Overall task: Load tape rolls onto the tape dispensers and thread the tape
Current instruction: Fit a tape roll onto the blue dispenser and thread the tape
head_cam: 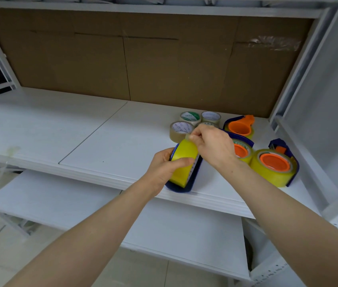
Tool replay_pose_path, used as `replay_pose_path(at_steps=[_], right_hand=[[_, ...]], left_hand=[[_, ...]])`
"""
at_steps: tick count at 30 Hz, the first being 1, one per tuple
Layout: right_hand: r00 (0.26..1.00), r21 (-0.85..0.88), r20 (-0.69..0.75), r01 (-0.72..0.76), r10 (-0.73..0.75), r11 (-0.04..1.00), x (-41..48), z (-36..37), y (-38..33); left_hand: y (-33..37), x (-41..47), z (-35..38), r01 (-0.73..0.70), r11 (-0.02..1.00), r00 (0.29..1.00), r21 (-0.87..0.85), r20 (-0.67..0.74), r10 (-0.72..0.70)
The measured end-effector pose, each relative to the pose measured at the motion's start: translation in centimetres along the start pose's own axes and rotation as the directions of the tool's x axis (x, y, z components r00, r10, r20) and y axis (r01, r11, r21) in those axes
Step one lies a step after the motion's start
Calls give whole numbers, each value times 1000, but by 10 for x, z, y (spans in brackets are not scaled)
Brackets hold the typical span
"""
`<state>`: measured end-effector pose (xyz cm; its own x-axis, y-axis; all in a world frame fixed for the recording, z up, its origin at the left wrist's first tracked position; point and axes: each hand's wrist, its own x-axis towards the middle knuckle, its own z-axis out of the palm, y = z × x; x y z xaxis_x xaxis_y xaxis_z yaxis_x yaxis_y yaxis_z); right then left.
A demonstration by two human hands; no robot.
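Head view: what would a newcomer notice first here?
The yellow roll at centre, gripped by the left hand in a blue dispenser, while the right hand pinches at its top, apparently the tape end. To its right lies a loaded dispenser with an orange hub. Behind the hands sit spare rolls, in front of the cardboard back.

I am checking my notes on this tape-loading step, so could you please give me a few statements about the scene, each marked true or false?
1. The left hand grips a yellow tape roll seated in a blue dispenser. True.
2. The right hand is open and idle. False: it pinches the tape end at the top of that roll.
3. The rear dispenser carries a roll. False: its orange hub is bare.
4. Loose tape rolls stand behind the hands. True.
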<state>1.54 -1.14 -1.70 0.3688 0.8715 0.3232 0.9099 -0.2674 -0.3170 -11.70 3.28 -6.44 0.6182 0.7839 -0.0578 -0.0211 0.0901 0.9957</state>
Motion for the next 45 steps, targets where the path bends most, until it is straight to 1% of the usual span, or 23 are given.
replay_pose_path(at_steps=[6, 9, 10, 12, 13, 14, 17, 20, 21, 24, 25, 27, 30, 33, 35, 37, 40, 43, 44, 45], right_hand=[[995, 85, 66, -77, 72, 993, 10, -1, 9], [989, 98, 99, -122, 112, 988, 9, 4, 14], [991, 54, 82, -113, 108, 992, 8, 7, 15], [998, -114, 8, -54, 56, 992, 5, 10, 17], [999, -167, -22, -36, 33, 985, 5, 10, 17], [999, -169, -30, -47, 43, 984, 6, 9, 19], [985, -3, -8, -170, 170, 986, 9, 4, 24], [973, 109, 48, -228, 224, 968, 10, 7, 25], [964, 188, 82, -265, 254, 946, 10, 9, 26], [921, 425, 188, -389, 341, 817, 9, 10, 28], [915, 468, 196, -403, 352, 787, 8, 10, 28], [918, 511, 180, -395, 354, 763, 7, 8, 27], [934, 495, 131, -353, 333, 794, 7, 2, 22], [949, 455, 87, -309, 304, 835, 10, -1, 17], [956, 418, 63, -287, 287, 862, 11, -1, 14], [958, 396, 55, -278, 280, 875, 11, -2, 11], [960, 351, 48, -273, 274, 896, 10, -5, 10], [951, 399, 77, -305, 300, 865, 9, -7, 10], [951, 388, 58, -303, 305, 870, 7, -6, 10], [955, 334, 5, -281, 296, 900, 5, -5, 10]], left_hand=[[1, -1, -2, 6, 999, 992, -48, -125, -12], [-1, -3, -3, 34, 995, 995, -91, -93, -42], [-2, -3, -4, 38, 995, 996, -92, -82, -45], [-4, -3, -5, 41, 995, 995, -88, -89, -48], [-5, -3, -5, 39, 995, 994, -90, -102, -49], [-5, -3, -6, 31, 995, 993, -93, -114, -42], [-3, -4, -4, -10, 995, 987, -96, -160, -6], [-7, -4, -3, -36, 995, 977, -88, -215, 17], [-8, -4, -3, -39, 996, 975, -79, -223, 21], [-8, -5, -5, -33, 999, 982, -39, -189, 25], [-7, -6, -6, -25, 999, 985, -21, -169, 21], [-3, -5, -13, 1, 1000, 993, 24, -117, 2], [10, 3, -23, 94, 984, 994, 152, -73, -84], [27, 15, -27, 186, 947, 982, 264, -38, -183], [37, 19, -27, 226, 933, 973, 281, -21, -230], [40, 23, -27, 267, 931, 963, 249, -41, -265], [37, 22, -23, 246, 942, 966, 229, -138, -219], [29, 18, -15, 184, 963, 966, 197, -215, -140], [28, 16, -12, 158, 968, 966, 196, -236, -109], [27, 15, -10, 140, 970, 962, 200, -260, -85]])
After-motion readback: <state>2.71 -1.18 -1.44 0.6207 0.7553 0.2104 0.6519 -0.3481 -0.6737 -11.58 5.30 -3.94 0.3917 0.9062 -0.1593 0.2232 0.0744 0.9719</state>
